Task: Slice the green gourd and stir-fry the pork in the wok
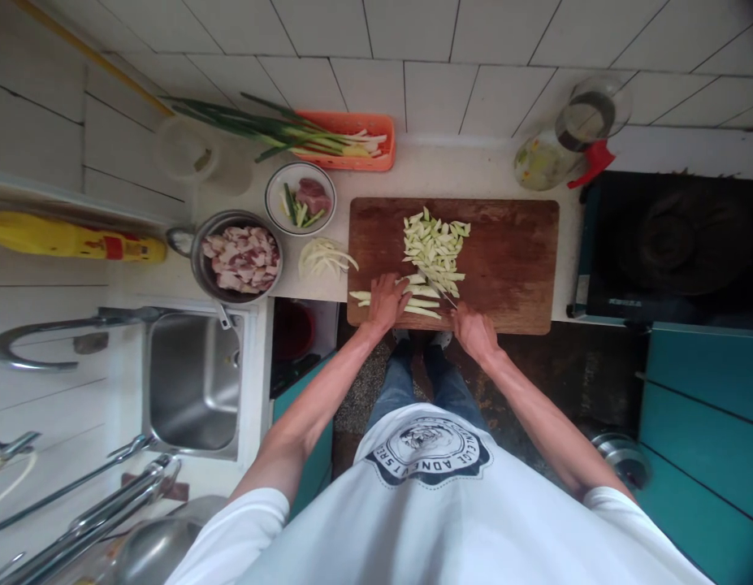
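- L hand [387,299]: laid flat, palm down, fingers bent a bit & pressed down.
- R hand [473,331]: closed in a fist, thumb side turned to L hand.
- Both arms are stretched fwd, bare, elbows bent a little.
- Hands are kept near each other, not touching.

Board [510,260] dark reddish brown, worn. Veg strips [435,244] pale green-white. Basket [352,138] orange, scallions [260,126] green. Meat [240,258] pink-white in steel pan [199,272]. Bottle [65,240] yellow with red label. Stove [681,244] black, cabinets [705,406] teal. Wall tiles [425,49] white. Shirt [443,504] white with dark round print. Jeans [421,382] blue.
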{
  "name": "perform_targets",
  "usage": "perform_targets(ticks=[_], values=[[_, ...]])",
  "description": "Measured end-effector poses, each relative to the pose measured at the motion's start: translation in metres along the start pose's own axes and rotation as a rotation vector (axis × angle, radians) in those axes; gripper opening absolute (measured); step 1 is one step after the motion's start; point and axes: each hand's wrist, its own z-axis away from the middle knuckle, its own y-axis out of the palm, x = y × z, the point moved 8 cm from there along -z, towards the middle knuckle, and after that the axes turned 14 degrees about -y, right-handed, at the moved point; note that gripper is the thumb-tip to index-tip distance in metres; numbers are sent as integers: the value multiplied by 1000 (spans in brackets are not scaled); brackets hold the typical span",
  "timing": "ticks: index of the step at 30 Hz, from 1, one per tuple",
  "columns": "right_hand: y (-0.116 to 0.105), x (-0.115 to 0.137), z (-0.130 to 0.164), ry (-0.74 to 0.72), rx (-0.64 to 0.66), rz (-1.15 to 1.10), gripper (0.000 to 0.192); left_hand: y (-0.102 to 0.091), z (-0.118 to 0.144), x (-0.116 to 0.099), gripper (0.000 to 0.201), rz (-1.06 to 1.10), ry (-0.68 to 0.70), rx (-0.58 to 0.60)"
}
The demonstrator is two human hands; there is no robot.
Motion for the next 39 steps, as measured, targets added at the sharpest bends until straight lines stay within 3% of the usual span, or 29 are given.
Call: perform_targets(ticks=[5,8,15,19,32,39], values=[[-2,-14,11,61,-27,-32,42,26,-3,-42,29,-25,88,71],[0,-16,16,57,-21,-24,42,36,-8,-51,26,-34,57,57],[15,-18,23,21,68,28,44,30,1,-31,29,-5,-22,-32],[13,-15,14,-13,57,34,44,27,2,-18,29,2,4,-95],[-2,-7,-6,-66,20,56,39,28,-5,-15,26,11,60,-87],[10,-6,-24,-64,23,43,38,25,-7,-18,27,11,95,-83]])
